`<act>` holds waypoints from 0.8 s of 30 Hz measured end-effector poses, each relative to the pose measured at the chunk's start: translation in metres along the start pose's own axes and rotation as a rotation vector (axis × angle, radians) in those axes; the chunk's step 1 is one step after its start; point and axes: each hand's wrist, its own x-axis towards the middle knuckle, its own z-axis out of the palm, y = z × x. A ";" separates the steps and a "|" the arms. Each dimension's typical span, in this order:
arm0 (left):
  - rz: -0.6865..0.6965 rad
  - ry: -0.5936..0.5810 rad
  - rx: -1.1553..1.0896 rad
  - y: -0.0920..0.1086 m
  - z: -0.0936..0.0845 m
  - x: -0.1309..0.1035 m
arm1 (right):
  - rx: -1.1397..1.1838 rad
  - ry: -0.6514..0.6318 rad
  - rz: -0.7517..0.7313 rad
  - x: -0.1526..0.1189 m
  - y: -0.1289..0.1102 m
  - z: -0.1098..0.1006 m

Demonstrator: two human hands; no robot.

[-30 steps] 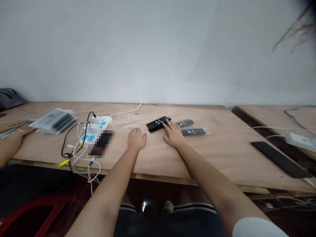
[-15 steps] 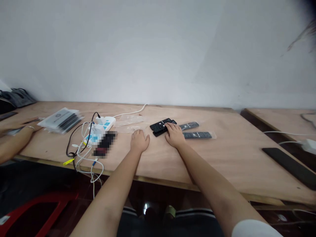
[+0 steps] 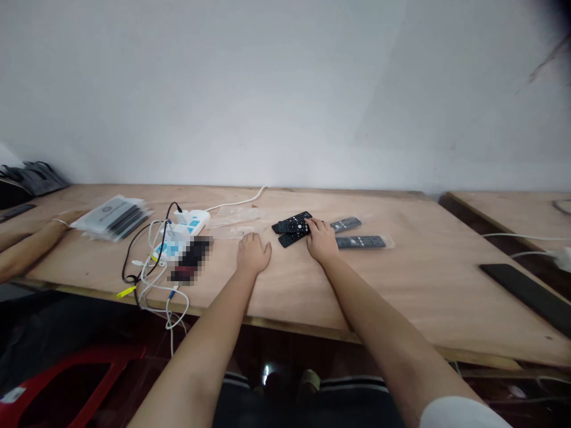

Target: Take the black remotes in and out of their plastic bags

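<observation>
My left hand (image 3: pixel 253 254) lies on the wooden tabletop with its thumb held apart and nothing in it. Beside it on the right, two black remote controls cross each other: an upper remote (image 3: pixel 291 222) and a lower remote (image 3: pixel 289 239). My right hand (image 3: pixel 322 239) rests over the right end of the lower remote, its fingers spread and touching the remotes. Two more remotes in clear plastic sleeves lie just to its right, a far sleeved remote (image 3: pixel 347 224) and a near sleeved remote (image 3: pixel 361 242). The hand covers their left ends.
A white power strip (image 3: pixel 196 221) with tangled cables stands left, beside a blurred-out dark object (image 3: pixel 191 260). Flat clear bags (image 3: pixel 234 223) lie behind my left hand. Farther left are a stack of packaged items (image 3: pixel 111 217) and another person's arm (image 3: pixel 40 246). A dark slab (image 3: pixel 526 297) lies right.
My right hand has slid a little to the right, uncovering more of the two crossed remotes. My left hand stays in place. The other person's arm at the left has shifted.
</observation>
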 end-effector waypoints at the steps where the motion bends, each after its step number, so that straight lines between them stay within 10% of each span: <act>1: 0.000 0.002 0.001 0.000 0.000 0.000 | 0.001 0.006 0.003 0.000 0.000 -0.001; 12: -0.025 0.021 0.001 0.000 0.000 0.000 | 0.058 0.167 0.031 -0.018 -0.010 -0.008; 24: -0.062 0.073 0.069 0.001 -0.002 -0.003 | 0.267 -0.013 -0.071 -0.056 -0.034 -0.030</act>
